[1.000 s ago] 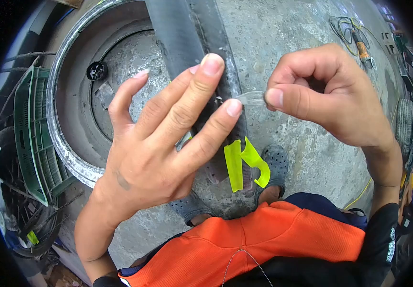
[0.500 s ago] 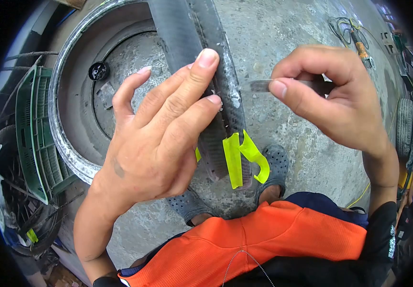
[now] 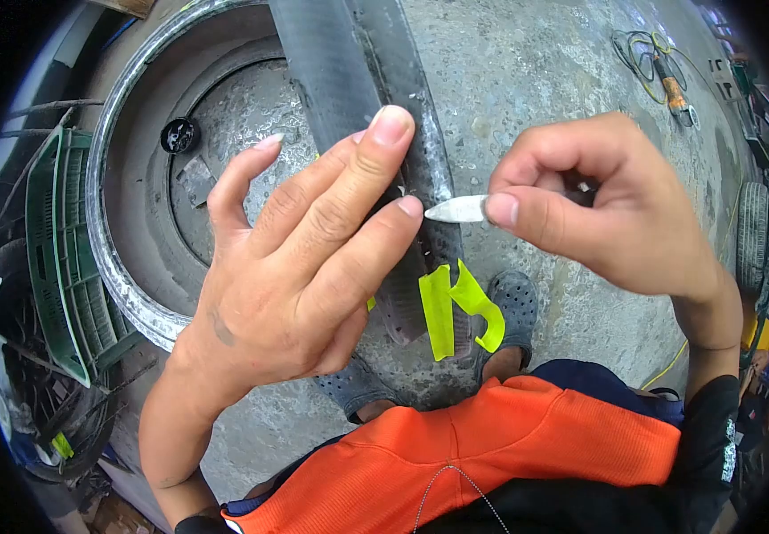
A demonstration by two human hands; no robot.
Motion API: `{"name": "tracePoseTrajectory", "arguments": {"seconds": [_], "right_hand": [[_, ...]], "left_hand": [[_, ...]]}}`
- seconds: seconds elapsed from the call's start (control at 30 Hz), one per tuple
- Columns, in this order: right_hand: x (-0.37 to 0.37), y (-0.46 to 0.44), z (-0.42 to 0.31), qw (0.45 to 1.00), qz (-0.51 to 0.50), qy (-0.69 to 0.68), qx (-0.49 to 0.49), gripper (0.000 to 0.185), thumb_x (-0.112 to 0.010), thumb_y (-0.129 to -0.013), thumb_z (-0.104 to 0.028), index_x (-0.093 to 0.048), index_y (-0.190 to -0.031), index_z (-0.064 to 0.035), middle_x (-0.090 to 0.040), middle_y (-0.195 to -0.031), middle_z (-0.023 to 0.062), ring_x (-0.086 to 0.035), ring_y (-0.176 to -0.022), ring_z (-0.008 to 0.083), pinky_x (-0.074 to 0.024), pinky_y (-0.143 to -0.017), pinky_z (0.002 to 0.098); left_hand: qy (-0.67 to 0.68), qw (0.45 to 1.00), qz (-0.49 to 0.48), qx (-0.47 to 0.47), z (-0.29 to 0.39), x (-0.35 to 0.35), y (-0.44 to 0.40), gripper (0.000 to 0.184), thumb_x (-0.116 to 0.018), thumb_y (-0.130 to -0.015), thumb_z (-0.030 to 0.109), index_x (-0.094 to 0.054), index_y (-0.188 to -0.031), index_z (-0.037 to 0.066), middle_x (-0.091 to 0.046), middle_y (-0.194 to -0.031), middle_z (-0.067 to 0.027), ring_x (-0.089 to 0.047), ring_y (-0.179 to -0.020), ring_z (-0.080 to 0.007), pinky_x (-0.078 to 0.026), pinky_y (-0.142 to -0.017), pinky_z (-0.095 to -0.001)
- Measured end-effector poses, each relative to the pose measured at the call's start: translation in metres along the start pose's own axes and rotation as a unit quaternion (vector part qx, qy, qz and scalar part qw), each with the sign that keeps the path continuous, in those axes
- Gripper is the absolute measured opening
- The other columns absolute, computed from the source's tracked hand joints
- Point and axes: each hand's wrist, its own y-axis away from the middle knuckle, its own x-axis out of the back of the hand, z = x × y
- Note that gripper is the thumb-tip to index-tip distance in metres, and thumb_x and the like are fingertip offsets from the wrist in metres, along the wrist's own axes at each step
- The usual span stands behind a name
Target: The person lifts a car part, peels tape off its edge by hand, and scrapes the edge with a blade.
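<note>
A long dark panel (image 3: 331, 71) with a seam along it runs from the top of the view down toward the feet. Across it lies my left hand (image 3: 304, 258), fingers spread, fingertips on the seam. My right hand (image 3: 589, 205) pinches a small pale pointed blade (image 3: 457, 209) between thumb and forefinger. The blade's tip is at the panel, right beside my left thumb tip. Bright yellow-green tape (image 3: 438, 311) hangs at the panel's lower end, one strip curling to the right. Small crumbs sit by the seam. My left palm hides part of the panel.
A large round tub or ring (image 3: 104, 205) stands at the left, with a small black cup (image 3: 179, 135) inside. Beyond it is a green plastic crate (image 3: 68, 258). An orange power tool (image 3: 675, 93) with a cable lies at the upper right. A tire (image 3: 752, 222) is at the far right.
My right hand has moved down, and the blade has come to the panel from slightly right of it, its flat side now showing. My left hand has shifted slightly with the panel.
</note>
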Motion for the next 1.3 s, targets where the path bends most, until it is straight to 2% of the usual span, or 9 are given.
{"name": "tracePoseTrajectory", "arguments": {"seconds": [0.13,0.2,0.4,0.43,0.5,0.63,0.73,0.83,1.3], "right_hand": [[0.004,-0.001,0.007,1.000,0.000,-0.015,-0.007,0.009,-0.070,-0.092,-0.008,-0.069,-0.087,0.0002,-0.061,-0.070,-0.0011,-0.050,-0.060,0.0032,-0.0374,-0.054,0.0208],[0.006,0.001,0.013,0.989,0.064,0.062,0.114,0.011,-0.072,-0.091,-0.010,-0.070,-0.089,0.0004,-0.062,-0.072,0.0005,-0.054,-0.064,0.0060,-0.0413,-0.058,0.0231],[0.015,-0.009,0.020,0.966,0.099,0.132,0.201,0.012,-0.073,-0.089,-0.013,-0.072,-0.093,-0.0010,-0.067,-0.080,0.0054,-0.059,-0.070,0.0138,-0.0452,-0.063,0.0282],[0.017,-0.011,0.021,0.963,0.104,0.128,0.215,0.013,-0.074,-0.089,-0.013,-0.072,-0.094,-0.0013,-0.067,-0.081,0.0061,-0.059,-0.071,0.0150,-0.0455,-0.063,0.0289],[0.023,-0.015,0.021,0.928,0.097,0.226,0.279,0.013,-0.074,-0.088,-0.014,-0.073,-0.094,-0.0023,-0.068,-0.082,0.0068,-0.059,-0.073,0.0169,-0.0451,-0.065,0.0306],[0.027,-0.016,-0.002,0.920,0.087,0.258,0.283,0.014,-0.077,-0.085,-0.013,-0.073,-0.094,-0.0028,-0.064,-0.078,0.0061,-0.058,-0.075,0.0182,-0.0439,-0.065,0.0313],[0.030,-0.015,-0.021,0.872,0.044,0.381,0.304,0.013,-0.078,-0.084,-0.011,-0.073,-0.091,-0.0021,-0.060,-0.073,0.0034,-0.057,-0.071,0.0145,-0.0428,-0.062,0.0295],[0.028,-0.017,-0.023,0.858,0.029,0.401,0.320,0.012,-0.078,-0.085,-0.011,-0.073,-0.091,-0.0019,-0.060,-0.073,0.0032,-0.057,-0.071,0.0139,-0.0424,-0.062,0.0290],[0.036,-0.030,-0.026,0.882,-0.022,0.361,0.302,0.011,-0.077,-0.086,-0.010,-0.072,-0.088,-0.0011,-0.059,-0.073,0.0020,-0.055,-0.067,0.0112,-0.0407,-0.059,0.0270]], "left_hand": [[-0.002,1.000,0.001,0.004,0.001,-0.001,-0.001,0.076,-0.069,-0.066,0.004,-0.047,-0.138,0.011,-0.040,-0.154,-0.0297,-0.052,-0.135,-0.0369,-0.022,-0.115,-0.0533],[-0.003,1.000,0.002,0.003,0.002,0.000,-0.001,0.075,-0.069,-0.066,0.005,-0.047,-0.138,0.011,-0.040,-0.154,-0.0301,-0.052,-0.135,-0.0370,-0.022,-0.115,-0.0533],[-0.044,0.998,0.017,0.042,0.018,-0.002,-0.004,0.071,-0.068,-0.070,0.006,-0.054,-0.139,0.011,-0.041,-0.153,-0.0303,-0.053,-0.133,-0.0350,-0.023,-0.115,-0.0506],[-0.051,0.998,0.010,0.036,0.018,-0.001,-0.004,0.070,-0.067,-0.070,0.007,-0.058,-0.138,0.015,-0.040,-0.153,-0.0308,-0.053,-0.133,-0.0346,-0.024,-0.115,-0.0495],[-0.059,0.998,0.003,0.030,0.017,0.000,-0.004,0.069,-0.067,-0.070,0.008,-0.062,-0.137,0.019,-0.039,-0.154,-0.0314,-0.053,-0.132,-0.0343,-0.024,-0.114,-0.0485],[-0.045,0.999,-0.005,0.019,0.019,0.002,-0.005,0.068,-0.068,-0.066,0.012,-0.067,-0.132,0.029,-0.035,-0.155,-0.0337,-0.053,-0.131,-0.0343,-0.025,-0.114,-0.0466],[-0.043,0.998,-0.017,0.030,0.020,0.004,-0.006,0.068,-0.068,-0.065,0.012,-0.068,-0.130,0.030,-0.034,-0.155,-0.0348,-0.053,-0.130,-0.0340,-0.025,-0.114,-0.0462],[-0.041,0.999,-0.019,0.029,0.019,0.003,-0.006,0.067,-0.068,-0.065,0.012,-0.069,-0.130,0.030,-0.034,-0.155,-0.0354,-0.054,-0.129,-0.0338,-0.025,-0.114,-0.0462],[-0.035,0.998,-0.022,0.037,0.019,0.005,-0.007,0.068,-0.067,-0.062,0.013,-0.070,-0.128,0.030,-0.037,-0.153,-0.0349,-0.051,-0.135,-0.0349,-0.025,-0.113,-0.0465]]}}
